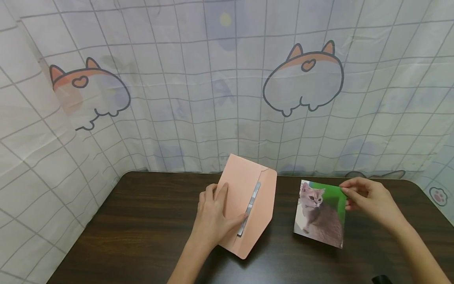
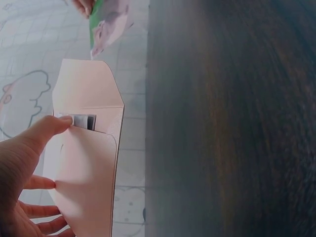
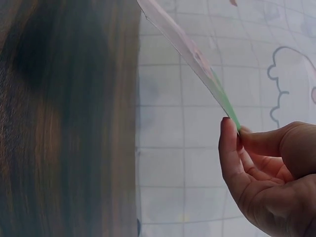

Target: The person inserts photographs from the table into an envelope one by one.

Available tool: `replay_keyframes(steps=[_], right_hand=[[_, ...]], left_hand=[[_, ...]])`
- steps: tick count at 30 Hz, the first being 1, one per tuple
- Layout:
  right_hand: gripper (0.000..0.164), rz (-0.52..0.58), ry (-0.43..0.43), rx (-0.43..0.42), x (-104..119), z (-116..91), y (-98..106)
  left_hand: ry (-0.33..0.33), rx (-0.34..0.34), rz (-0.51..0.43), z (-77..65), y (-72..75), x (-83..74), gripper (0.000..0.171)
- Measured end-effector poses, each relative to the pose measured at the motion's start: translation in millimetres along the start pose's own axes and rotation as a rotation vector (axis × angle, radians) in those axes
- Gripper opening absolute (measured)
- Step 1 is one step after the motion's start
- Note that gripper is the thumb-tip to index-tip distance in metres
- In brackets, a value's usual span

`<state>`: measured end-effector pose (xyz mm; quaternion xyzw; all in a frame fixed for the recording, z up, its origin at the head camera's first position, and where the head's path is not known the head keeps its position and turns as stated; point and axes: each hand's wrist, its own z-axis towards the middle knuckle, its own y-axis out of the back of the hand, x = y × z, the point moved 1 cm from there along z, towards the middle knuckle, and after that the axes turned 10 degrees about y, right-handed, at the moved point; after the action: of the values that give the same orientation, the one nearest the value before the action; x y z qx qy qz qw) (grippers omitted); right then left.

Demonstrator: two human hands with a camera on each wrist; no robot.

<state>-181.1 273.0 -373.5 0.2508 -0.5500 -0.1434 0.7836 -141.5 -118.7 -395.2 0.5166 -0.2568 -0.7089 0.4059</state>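
Observation:
A peach-coloured envelope is tilted in my left hand, flap unfolded toward the right. My left thumb lies over the envelope's opening, where the edge of a photo-like card shows inside; in the left wrist view the thumb presses by this card while the other fingers curl along the envelope's side. To the right, my right hand pinches a cat photo by its upper right corner, between thumb and fingers. The right wrist view shows this photo nearly edge-on above the fingertips.
The dark wooden table spans the lower view. Behind it hangs a white gridded curtain with corgi drawings, close to the table's back edge. A small black object shows at the bottom right.

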Motion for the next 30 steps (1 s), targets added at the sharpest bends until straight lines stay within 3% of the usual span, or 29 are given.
replay_keyframes(steps=[23,30], right_hand=[[0.023,0.023,0.022,0.010,21.4,3.3,-10.5],[0.023,0.052,0.028,0.005,26.4,4.3,-11.9]], left_hand=[[0.017,-0.006,0.027,0.0,-3.7,1.7,0.085],[-0.006,-0.031,0.051,-0.3,-4.8,2.8,0.084]])
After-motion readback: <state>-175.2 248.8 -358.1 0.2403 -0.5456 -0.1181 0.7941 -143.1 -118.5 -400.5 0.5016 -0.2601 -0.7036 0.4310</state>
